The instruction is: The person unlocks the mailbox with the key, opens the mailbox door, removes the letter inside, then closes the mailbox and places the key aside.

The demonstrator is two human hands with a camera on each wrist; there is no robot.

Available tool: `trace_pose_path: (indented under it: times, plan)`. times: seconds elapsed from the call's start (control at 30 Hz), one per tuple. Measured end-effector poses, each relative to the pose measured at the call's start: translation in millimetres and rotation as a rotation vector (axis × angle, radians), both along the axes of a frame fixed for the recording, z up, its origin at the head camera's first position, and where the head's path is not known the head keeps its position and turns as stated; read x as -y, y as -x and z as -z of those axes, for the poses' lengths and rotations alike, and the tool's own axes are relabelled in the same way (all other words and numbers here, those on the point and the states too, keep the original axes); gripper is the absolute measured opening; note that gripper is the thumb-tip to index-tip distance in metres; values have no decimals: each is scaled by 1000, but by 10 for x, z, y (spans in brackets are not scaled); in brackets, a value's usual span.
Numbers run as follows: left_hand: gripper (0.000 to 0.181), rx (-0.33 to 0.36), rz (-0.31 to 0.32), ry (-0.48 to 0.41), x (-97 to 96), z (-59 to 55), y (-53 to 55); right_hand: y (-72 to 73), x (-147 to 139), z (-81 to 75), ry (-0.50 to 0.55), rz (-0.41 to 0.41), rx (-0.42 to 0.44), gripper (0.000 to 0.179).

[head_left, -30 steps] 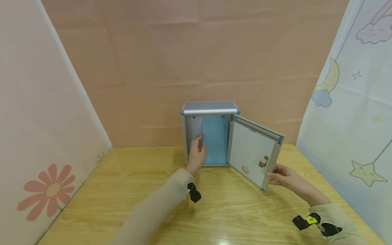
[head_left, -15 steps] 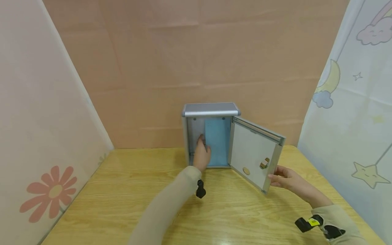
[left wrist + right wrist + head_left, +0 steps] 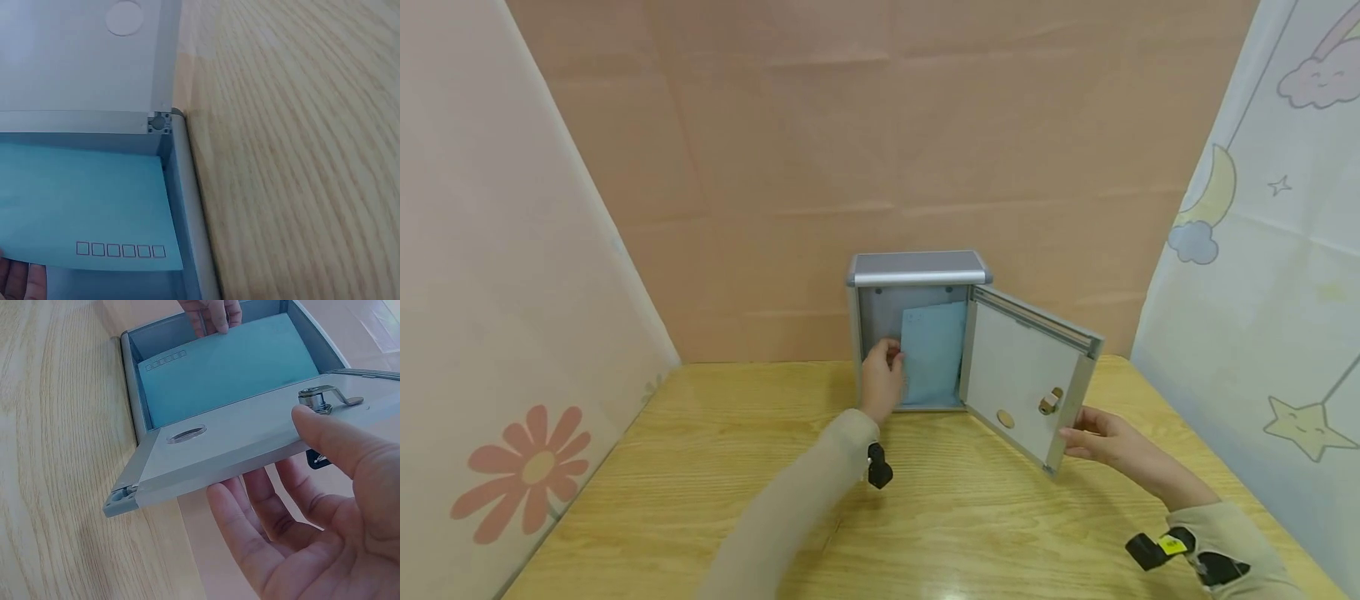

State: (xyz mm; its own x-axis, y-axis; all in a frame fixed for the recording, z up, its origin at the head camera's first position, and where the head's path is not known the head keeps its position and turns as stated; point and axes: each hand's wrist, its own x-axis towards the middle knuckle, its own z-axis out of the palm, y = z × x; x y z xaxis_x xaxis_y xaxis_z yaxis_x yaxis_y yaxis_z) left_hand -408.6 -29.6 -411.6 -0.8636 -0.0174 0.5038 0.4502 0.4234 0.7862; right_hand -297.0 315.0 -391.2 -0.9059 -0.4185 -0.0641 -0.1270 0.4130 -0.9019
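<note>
The left hand (image 3: 882, 383) pinches the side of the blue envelope (image 3: 934, 350), which stands a bit tilted inside the grey box (image 3: 920, 268) near the back edge of the desk (image 3: 737, 433). The right hand (image 3: 1099, 435) holds the door (image 3: 1017, 362), thumb on one face, fingers on the other.

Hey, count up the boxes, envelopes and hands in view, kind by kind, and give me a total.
Silver-grey rectangular metal box: 1
Light-blue rectangular paper envelope: 1
Left hand and right hand, both bare: 2
Total: 4
</note>
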Motion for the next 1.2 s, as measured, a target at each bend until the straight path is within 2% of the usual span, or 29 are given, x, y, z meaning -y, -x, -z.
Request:
trace_pose_path:
  times: [0.13,0.23,0.47,0.53,0.63,0.8,0.9,1.0,1.1,1.2]
  plan:
    - [12,-51,52,-61,127,-69,-79,0,1,2,6,-1,6,64]
    - [11,-50,91,-110,235,-124,-161,0,-4,6,16,-6,8,64]
    - [12,-41,97,-195,546,-204,-396,2,-14,3,15,-7,3,63]
    - [13,-50,118,-254,665,-250,-446,3,-15,1,18,-8,9,64]
    - [8,-50,176,-407,866,-349,-486,4,-20,-2,19,-9,13,64]
    - [10,-1,358,-786,1237,-499,-495,1,-32,-6,19,-7,10,62]
    - [9,90,457,-960,1460,-537,-470,-4,-35,-5,20,3,15,62]
    - [18,258,509,-1037,1671,-505,-400,-5,-34,-2,16,13,17,63]
    - [23,470,502,-1008,1858,-409,-328,-2,-29,-1,12,17,18,64]
    - [16,644,466,-897,2011,-265,-262,2,-22,1,17,12,18,64]
